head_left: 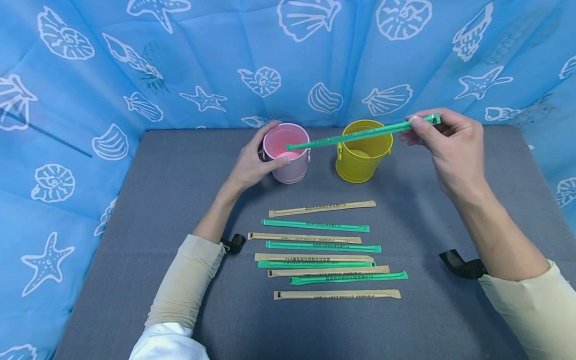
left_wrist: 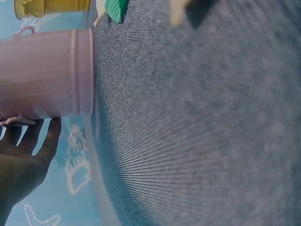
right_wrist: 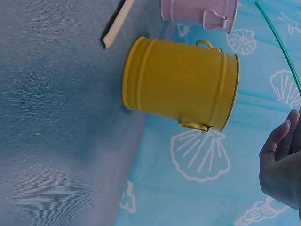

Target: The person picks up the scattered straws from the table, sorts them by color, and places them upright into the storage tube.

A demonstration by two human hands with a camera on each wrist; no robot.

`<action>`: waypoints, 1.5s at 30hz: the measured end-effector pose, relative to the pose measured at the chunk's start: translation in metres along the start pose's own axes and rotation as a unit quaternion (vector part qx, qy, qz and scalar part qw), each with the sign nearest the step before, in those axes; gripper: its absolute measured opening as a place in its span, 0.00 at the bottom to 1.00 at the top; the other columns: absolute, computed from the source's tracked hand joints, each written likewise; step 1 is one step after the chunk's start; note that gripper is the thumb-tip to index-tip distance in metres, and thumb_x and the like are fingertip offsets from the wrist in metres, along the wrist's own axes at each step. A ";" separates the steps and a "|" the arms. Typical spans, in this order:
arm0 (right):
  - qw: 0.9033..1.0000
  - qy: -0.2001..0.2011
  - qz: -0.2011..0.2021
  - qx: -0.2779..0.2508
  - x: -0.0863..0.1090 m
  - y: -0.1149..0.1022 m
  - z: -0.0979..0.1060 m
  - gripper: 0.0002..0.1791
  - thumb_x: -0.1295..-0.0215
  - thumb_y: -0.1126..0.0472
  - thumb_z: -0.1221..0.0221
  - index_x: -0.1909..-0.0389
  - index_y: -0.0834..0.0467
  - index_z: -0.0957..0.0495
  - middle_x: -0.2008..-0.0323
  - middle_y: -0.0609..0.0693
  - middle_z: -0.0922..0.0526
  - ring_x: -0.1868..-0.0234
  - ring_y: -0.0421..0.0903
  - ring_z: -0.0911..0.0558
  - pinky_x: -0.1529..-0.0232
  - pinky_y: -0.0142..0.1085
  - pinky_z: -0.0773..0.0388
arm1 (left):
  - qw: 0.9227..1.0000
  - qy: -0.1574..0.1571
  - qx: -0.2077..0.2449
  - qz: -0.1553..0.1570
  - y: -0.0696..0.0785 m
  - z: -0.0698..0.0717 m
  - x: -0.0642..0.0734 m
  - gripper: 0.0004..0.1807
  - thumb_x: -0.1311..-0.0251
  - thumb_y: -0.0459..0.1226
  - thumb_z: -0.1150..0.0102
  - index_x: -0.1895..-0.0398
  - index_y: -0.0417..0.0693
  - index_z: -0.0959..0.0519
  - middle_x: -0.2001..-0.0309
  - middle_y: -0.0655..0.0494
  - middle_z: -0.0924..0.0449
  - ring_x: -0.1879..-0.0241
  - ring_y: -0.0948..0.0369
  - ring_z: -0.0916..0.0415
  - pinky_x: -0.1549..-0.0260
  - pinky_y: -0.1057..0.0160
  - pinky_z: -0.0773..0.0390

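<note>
"What's nr?"
"Yellow bucket (head_left: 357, 169) under held straw (head_left: 382, 130); tan + green straws (head_left: 324, 246) lined up on tbl (head_left: 148, 210)."
"Held one?"
"Green, dark print. R hand (head_left: 454, 147) pinches one end, tip over pink bucket (head_left: 290, 174); L hand (head_left: 252, 157) half-curled, gripping rim."

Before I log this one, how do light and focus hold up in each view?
Head: bright, mostly sharp, soft shadows on the tablecloth, print on the held green straw hard to read; left wrist: near tablecloth blurred, left hand dim against the brighter curtain; right wrist: right hand dim too, pale sheen on the tablecloth at lower left.
</note>
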State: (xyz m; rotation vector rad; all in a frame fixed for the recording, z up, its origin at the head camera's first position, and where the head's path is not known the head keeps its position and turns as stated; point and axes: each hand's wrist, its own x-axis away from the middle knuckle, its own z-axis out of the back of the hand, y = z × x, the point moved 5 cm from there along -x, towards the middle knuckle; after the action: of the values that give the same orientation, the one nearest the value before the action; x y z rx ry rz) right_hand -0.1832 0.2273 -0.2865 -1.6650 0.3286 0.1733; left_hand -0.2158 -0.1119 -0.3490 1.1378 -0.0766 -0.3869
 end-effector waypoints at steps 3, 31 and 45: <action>1.000 0.001 -0.006 -0.016 -0.006 0.000 -0.005 0.15 0.40 0.69 0.32 0.58 0.77 0.19 0.70 0.58 0.14 0.73 0.47 0.14 0.65 0.32 0.18 | 1.000 -0.002 -0.001 0.001 0.001 0.000 0.000 0.46 0.44 0.35 0.31 0.24 0.44 0.43 0.29 0.44 0.37 0.32 0.52 0.37 0.34 0.48 0.36; 0.971 -0.087 -0.100 0.199 -0.036 0.017 -0.032 0.19 0.39 0.55 0.31 0.53 0.64 0.15 0.70 0.46 0.12 0.69 0.40 0.13 0.68 0.29 0.19 | 1.000 0.005 0.005 0.001 -0.041 -0.002 -0.014 0.48 0.46 0.38 0.28 0.23 0.58 0.43 0.27 0.52 0.38 0.31 0.53 0.38 0.34 0.48 0.36; 0.970 -0.123 -0.122 0.168 -0.039 0.026 -0.055 0.19 0.39 0.55 0.31 0.53 0.65 0.15 0.62 0.50 0.11 0.67 0.45 0.12 0.60 0.31 0.18 | 1.000 -0.002 0.008 0.012 0.001 0.002 0.000 0.46 0.44 0.35 0.31 0.23 0.45 0.43 0.30 0.44 0.35 0.31 0.49 0.38 0.34 0.47 0.38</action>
State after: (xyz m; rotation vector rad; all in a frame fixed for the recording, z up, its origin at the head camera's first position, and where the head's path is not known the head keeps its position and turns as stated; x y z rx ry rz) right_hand -0.2328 0.1745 -0.2920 -1.3162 -0.0363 0.1293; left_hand -0.2159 -0.1133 -0.3475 1.1515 -0.0976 -0.3676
